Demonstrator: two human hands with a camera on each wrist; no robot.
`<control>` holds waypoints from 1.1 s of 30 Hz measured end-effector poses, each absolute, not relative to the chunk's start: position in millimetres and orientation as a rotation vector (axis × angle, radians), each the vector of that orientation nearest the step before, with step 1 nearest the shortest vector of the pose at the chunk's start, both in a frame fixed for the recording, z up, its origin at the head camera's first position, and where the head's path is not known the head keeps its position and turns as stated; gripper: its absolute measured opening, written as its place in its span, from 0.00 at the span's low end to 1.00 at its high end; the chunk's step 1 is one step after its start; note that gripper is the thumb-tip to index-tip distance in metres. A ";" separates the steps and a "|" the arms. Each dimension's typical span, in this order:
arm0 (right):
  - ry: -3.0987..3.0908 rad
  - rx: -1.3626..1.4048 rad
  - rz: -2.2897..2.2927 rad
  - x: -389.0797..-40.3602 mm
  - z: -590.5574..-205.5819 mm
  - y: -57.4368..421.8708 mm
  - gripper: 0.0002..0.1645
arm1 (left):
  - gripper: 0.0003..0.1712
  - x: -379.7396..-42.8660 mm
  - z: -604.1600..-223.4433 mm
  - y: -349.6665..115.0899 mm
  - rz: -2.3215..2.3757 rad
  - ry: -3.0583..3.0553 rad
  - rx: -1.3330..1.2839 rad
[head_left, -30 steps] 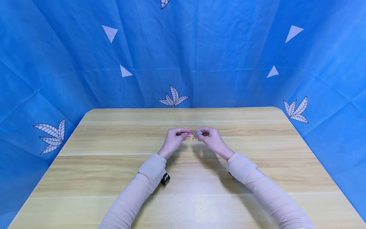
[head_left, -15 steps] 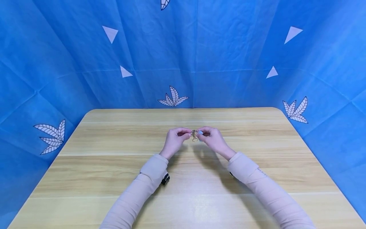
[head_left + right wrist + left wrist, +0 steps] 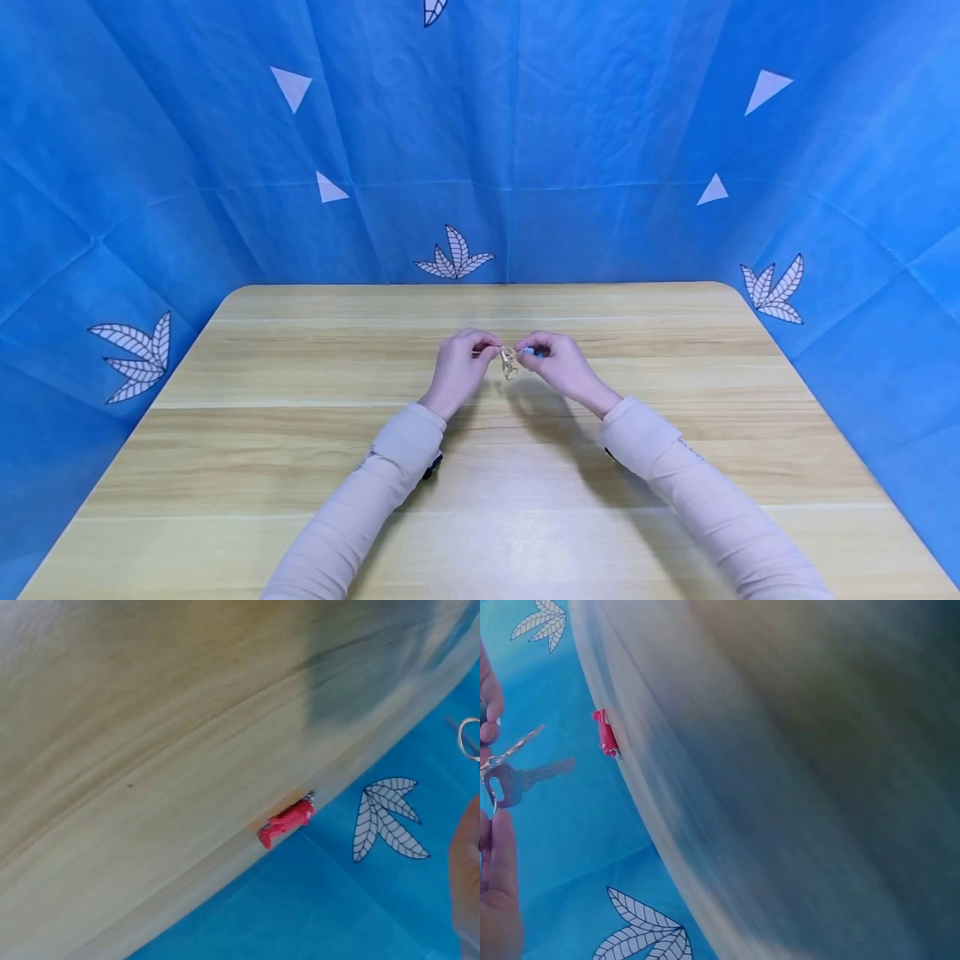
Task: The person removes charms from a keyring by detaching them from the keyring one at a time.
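Above the far middle of the table my left hand [image 3: 456,372] pinches a thin metal key ring between thumb and fingertips. A flat key [image 3: 508,786] and a gold-coloured chain [image 3: 516,747] hang at the ring in the left wrist view. My right hand [image 3: 561,368], just across from it, pinches a small light-blue charm [image 3: 529,351], mostly covered by the fingers. Gold metal parts [image 3: 509,364] dangle in the narrow gap between both hands. In the right wrist view a ring [image 3: 463,739] shows at the right border, above part of my right hand [image 3: 466,881].
A small red figure-like trinket [image 3: 289,820] with a metal end lies at the far edge of the wooden table [image 3: 300,467] in both wrist views; the head view does not show it. Blue cloth [image 3: 585,225] with leaf prints hangs behind and at both sides.
The round ring first seen between the hands has turned edge-on into the left fingers. The dangling metal parts now hang slightly lower, and less of the blue charm shows above the right thumb.
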State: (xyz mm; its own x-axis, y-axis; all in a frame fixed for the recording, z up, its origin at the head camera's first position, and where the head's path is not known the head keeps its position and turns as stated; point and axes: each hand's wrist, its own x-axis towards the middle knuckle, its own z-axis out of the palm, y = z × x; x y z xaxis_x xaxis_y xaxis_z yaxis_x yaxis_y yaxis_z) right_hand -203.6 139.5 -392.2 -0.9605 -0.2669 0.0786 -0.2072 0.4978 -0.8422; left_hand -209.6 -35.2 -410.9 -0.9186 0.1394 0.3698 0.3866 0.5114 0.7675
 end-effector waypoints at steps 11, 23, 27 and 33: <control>2.631 -0.485 -1.537 -201.2 -391.4 130.7 0.09 | 0.08 -209.0 -410.1 -34.3 -1.952 -2.304 -0.235; 2.713 -0.554 -1.474 -202.6 -394.1 131.3 0.06 | 0.10 -205.7 -410.4 -36.3 -1.564 -2.496 -0.499; 2.728 -0.575 -1.415 -202.4 -394.0 132.0 0.06 | 0.07 -204.6 -411.4 -38.3 -0.894 -2.416 -0.800; 2.692 -0.568 -1.413 -202.3 -393.8 132.5 0.06 | 0.02 -201.2 -410.3 -39.6 -0.795 -2.320 -0.832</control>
State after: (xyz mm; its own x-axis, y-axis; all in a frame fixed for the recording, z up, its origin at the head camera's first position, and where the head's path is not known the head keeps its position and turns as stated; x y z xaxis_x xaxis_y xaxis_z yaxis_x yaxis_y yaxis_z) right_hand -202.3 132.5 -393.8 -0.9314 -0.3419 0.1252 -0.2973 0.5155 -0.8037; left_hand -201.2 -39.6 -410.3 -0.6603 0.3716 0.6526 0.6938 0.6345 0.3406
